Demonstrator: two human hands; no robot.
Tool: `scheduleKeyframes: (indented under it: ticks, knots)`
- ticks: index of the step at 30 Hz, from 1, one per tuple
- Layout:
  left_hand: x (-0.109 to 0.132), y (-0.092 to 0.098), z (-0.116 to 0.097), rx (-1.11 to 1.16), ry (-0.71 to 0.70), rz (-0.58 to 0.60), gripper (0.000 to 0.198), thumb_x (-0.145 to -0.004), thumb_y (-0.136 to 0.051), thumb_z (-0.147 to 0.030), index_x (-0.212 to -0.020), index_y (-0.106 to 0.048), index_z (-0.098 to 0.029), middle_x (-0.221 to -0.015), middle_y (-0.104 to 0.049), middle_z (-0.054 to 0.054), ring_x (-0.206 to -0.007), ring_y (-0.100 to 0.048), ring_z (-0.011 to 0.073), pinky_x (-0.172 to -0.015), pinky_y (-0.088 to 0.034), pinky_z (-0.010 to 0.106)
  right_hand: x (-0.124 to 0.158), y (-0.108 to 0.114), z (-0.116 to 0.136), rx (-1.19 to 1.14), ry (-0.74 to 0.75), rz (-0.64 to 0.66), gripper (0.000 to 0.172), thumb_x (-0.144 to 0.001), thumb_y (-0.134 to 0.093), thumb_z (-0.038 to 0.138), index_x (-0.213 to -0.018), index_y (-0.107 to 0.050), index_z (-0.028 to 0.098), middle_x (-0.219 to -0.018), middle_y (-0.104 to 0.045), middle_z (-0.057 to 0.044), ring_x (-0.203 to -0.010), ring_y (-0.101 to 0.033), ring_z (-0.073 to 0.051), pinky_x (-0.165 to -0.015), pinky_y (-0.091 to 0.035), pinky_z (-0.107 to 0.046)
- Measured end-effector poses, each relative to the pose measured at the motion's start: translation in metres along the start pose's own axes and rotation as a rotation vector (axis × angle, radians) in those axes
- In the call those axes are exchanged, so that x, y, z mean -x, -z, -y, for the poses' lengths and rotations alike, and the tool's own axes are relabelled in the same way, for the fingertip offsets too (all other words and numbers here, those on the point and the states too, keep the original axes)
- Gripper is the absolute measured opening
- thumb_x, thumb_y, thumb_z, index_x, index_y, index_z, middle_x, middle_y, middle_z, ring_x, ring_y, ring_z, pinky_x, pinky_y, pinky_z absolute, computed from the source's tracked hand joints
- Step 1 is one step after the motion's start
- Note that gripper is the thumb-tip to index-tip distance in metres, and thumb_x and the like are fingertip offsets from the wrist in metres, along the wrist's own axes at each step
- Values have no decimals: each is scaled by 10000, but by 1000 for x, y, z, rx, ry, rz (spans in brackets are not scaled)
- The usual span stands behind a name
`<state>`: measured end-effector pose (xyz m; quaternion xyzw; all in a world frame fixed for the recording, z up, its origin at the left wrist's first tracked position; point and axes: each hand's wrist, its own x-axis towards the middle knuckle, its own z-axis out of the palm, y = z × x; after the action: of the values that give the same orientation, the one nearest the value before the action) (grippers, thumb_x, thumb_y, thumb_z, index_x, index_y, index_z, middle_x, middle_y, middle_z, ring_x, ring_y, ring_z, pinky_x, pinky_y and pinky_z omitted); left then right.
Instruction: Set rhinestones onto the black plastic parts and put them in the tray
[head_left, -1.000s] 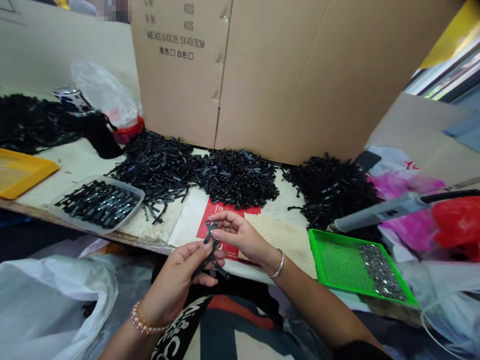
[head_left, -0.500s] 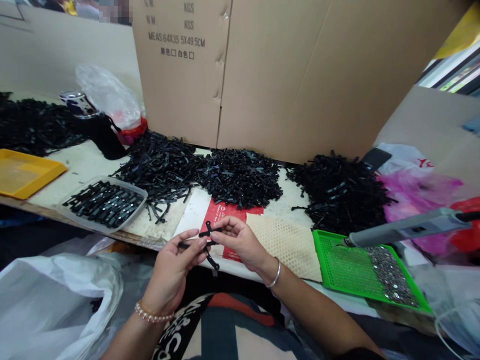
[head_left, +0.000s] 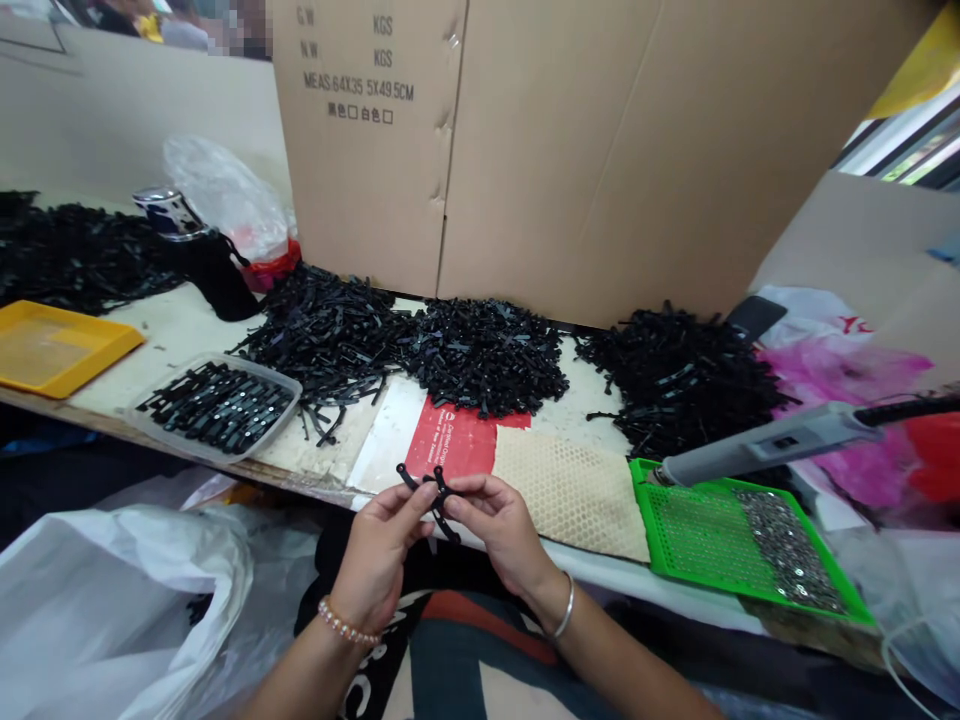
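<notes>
Black flat linkage strips (head_left: 448, 530) with round holed ends cross each other between my two hands, just above the table's front edge. My left hand (head_left: 391, 535) is closed, pinching the strips from the left with thumb and fingertips. From the right, my right hand (head_left: 501, 522) pinches them too, its thumb close to the left thumb. How the strips join is partly hidden by the fingers. Behind the hands lie a red and white printed sheet (head_left: 469, 445) and a beige dimpled mat (head_left: 574, 490).
Piles of black strips (head_left: 487, 355) line the cardboard (head_left: 555, 150). A clear tray (head_left: 217, 405) of strips and a yellow tray (head_left: 64, 350) stand left. At right, a grey handheld tool (head_left: 765, 445) overhangs a green tray (head_left: 690, 530) of small metal parts. A white bag (head_left: 127, 600) sits lower left.
Both hands have moved slightly right and down, nearer my body, and closer together. The strips have turned between the fingers. The tool's tip now sits nearer the green tray's left corner.
</notes>
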<state>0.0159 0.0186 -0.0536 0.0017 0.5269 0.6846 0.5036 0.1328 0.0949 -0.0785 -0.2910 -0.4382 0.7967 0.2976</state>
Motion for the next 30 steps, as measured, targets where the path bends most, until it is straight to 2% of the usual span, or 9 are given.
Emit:
scheduleKeyframes:
  ticks: [3,8,12,16,20,24,26,28,30]
  knots:
    - [3,-3,8,-30,27,65,385,-525,-911,-375,-730,-722,-110,-690,-646,22,-583,-555,79,-490,-455,126,12,5,-4,12,23,-42,336,-693,-881,352,-907,-694,173,-893,-680,-50,-799,-643,-167,-751,-544,-256]
    - [9,-11,16,-41,37,135,361,-564,-897,-384,-733,-730,-112,-661,-629,10,-571,-545,67,-528,-481,121,29,11,2,124,216,-64,205,-761,-827,307,-902,-714,210,-969,-636,-37,-888,-611,-170,-805,-516,-249]
    - [18,-18,17,-51,136,175,441,-484,-936,-343,-823,-751,-132,-797,-690,35,-656,-609,96,-602,-542,143,40,18,5,76,213,-97,170,-786,-801,320,-890,-716,216,-921,-635,-24,-835,-604,-150,-765,-505,-221]
    - [25,-25,18,-117,190,142,514,-377,-964,-285,-825,-756,-141,-906,-712,56,-752,-647,145,-653,-577,175,50,25,1,33,202,-211,252,-750,-815,377,-872,-692,195,-867,-641,-28,-783,-601,-155,-740,-507,-238]
    - [24,-37,23,-195,245,155,486,-350,-961,-278,-763,-746,-139,-904,-711,55,-808,-654,192,-665,-597,221,56,33,4,122,339,-276,273,-735,-805,416,-834,-686,191,-858,-614,-37,-806,-598,-178,-757,-515,-272]
    - [20,-54,29,-277,247,182,293,-505,-894,-174,-740,-726,-126,-840,-710,51,-765,-654,161,-675,-573,171,61,42,9,214,456,-312,206,-782,-772,407,-843,-714,219,-897,-592,-45,-820,-598,-186,-717,-530,-276]
    - [14,-64,30,-316,241,183,174,-608,-822,-123,-747,-717,-119,-832,-708,55,-744,-655,149,-665,-563,154,66,50,17,344,511,-306,177,-831,-738,394,-919,-724,242,-977,-588,-54,-907,-593,-203,-813,-523,-313]
    - [5,-75,30,-349,249,205,65,-700,-750,-105,-751,-709,-111,-809,-703,63,-720,-659,148,-653,-565,163,71,65,33,546,603,-335,199,-867,-713,372,-1041,-703,274,-1131,-550,-61,-1057,-543,-224,-967,-455,-363]
    - [-5,-87,29,-389,268,236,6,-764,-698,-110,-764,-702,-106,-792,-698,73,-691,-662,157,-624,-572,188,74,88,58,712,749,-491,292,-880,-700,350,-1161,-636,307,-1283,-453,-56,-1202,-442,-238,-1077,-353,-402]
